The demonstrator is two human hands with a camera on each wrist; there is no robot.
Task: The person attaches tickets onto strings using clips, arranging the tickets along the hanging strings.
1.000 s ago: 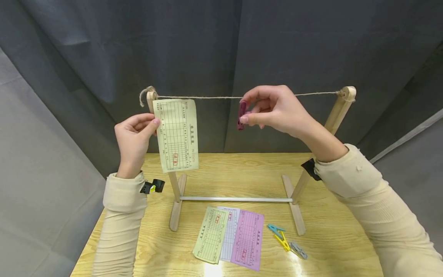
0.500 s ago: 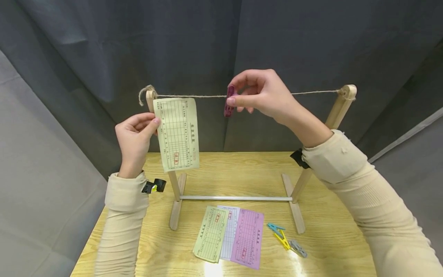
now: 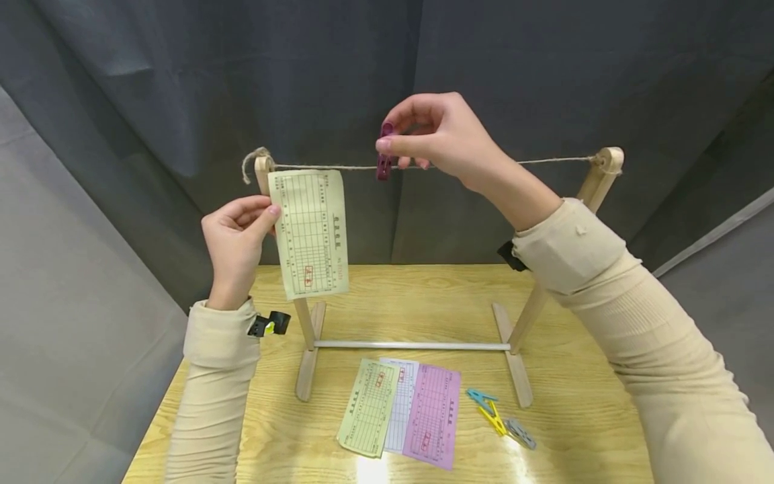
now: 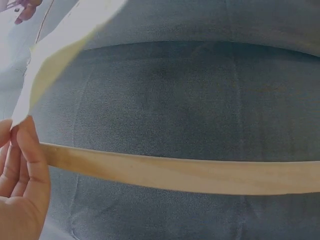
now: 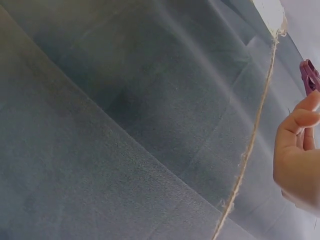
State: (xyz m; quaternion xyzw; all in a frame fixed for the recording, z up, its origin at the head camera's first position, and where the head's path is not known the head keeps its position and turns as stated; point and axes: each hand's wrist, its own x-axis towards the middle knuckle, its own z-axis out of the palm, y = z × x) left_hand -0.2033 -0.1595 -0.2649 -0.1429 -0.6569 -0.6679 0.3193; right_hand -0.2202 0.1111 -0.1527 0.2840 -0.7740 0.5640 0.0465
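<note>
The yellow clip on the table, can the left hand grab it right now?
Probably not: the left hand is pinching the hanging green paper by its edge, and the yellow clip lies off to the right, past the loose papers.

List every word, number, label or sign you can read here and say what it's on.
Nothing is sharp enough to quote.
Held slip in the left hand: heading, small print, red-boxed stamp; too blurred.
Yellow slip: print and red-boxed stamp; too small.
White slip: same, partly covered.
Pink slip: same, uncovered.
Purple clothespin: no lettering shows.
</note>
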